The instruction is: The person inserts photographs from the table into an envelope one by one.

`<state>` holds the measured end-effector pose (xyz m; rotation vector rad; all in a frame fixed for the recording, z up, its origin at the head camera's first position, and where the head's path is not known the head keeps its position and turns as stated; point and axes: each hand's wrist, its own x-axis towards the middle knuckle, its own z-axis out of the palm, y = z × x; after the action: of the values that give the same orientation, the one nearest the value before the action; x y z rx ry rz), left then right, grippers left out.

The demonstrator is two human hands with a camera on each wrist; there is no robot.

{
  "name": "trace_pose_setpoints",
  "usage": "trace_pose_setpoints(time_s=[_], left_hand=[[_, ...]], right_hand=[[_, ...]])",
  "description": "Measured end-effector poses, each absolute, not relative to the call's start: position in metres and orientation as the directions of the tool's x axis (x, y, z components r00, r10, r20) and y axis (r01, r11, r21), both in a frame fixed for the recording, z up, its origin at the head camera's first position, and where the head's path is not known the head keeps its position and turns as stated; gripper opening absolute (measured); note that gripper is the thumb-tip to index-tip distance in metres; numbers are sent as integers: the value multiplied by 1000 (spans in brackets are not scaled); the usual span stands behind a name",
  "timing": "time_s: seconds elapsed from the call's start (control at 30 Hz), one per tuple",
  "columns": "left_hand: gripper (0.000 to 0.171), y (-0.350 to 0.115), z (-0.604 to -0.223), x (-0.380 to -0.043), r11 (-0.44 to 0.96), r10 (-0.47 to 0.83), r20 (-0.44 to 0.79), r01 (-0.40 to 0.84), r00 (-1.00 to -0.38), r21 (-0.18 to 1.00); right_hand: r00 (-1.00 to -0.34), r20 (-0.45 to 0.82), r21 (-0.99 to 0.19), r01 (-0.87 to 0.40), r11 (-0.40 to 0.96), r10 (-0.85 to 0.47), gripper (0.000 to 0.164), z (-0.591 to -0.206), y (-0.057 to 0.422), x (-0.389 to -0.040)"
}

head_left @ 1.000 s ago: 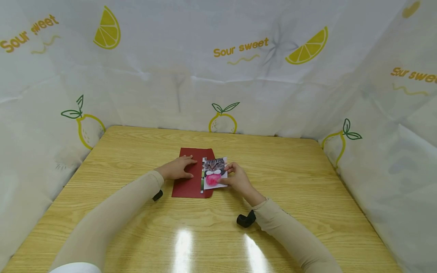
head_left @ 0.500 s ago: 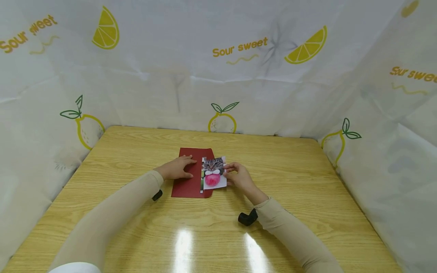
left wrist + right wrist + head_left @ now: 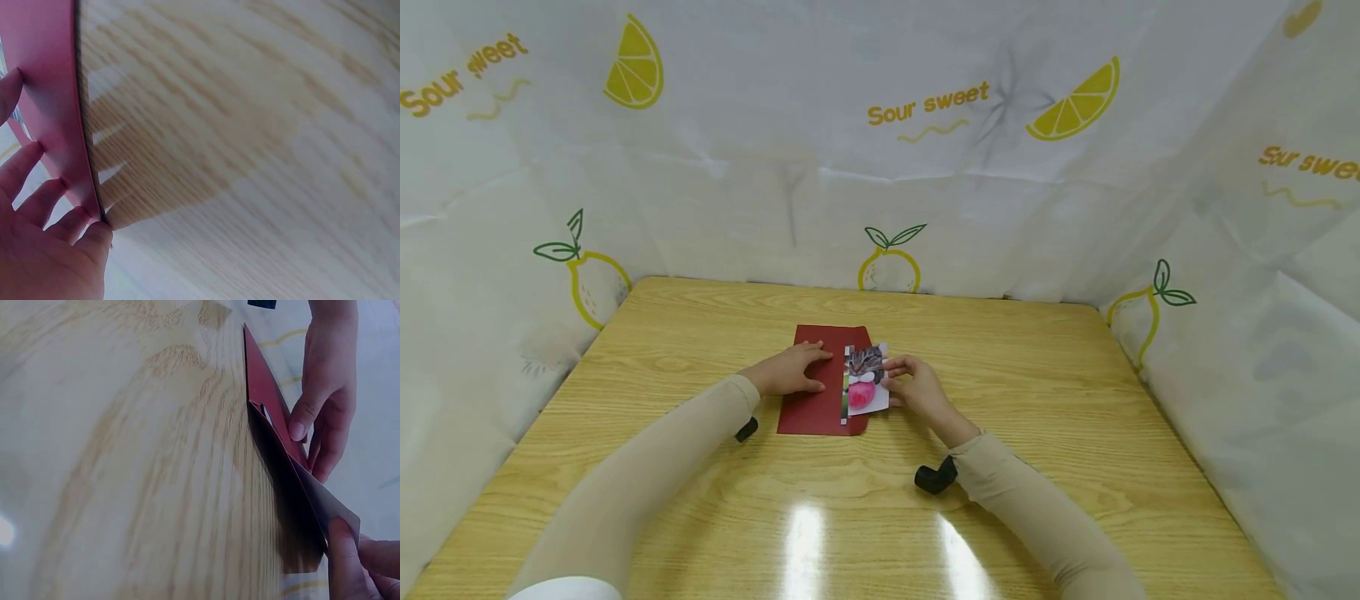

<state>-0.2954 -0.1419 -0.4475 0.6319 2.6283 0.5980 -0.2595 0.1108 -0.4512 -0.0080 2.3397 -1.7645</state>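
Note:
A red paper envelope lies on the wooden table. My left hand rests on its left half, with fingers spread over the red paper in the left wrist view. My right hand pinches the right edge of a photo card printed with a cat and a pink ball. This card overlaps the envelope's right side, its left end hidden behind a narrow picture strip. From the right wrist, the card slants up from the envelope toward the thumb and fingers gripping it.
Black curved pieces sit by both wrists. The table carries bright reflections near the front. White cloth printed with lemons surrounds its back and sides.
My right hand has shifted slightly left with the photo card, and less of the card's width shows. The thumb has moved back to the card's edge. Envelope and left hand stay put.

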Motion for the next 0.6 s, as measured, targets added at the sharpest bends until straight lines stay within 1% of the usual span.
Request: trace_pose_setpoints(time_s=[0.4, 0.6], left_hand=[[64, -143, -450, -298, 809, 499, -245, 345, -832, 476], [64, -143, -450, -298, 805, 501, -241, 344, -831, 483]], right_hand=[[-977, -169, -944, 122, 306, -131, 23, -453, 101, -264], [-977, -175, -942, 130, 309, -120, 25, -454, 100, -263]])
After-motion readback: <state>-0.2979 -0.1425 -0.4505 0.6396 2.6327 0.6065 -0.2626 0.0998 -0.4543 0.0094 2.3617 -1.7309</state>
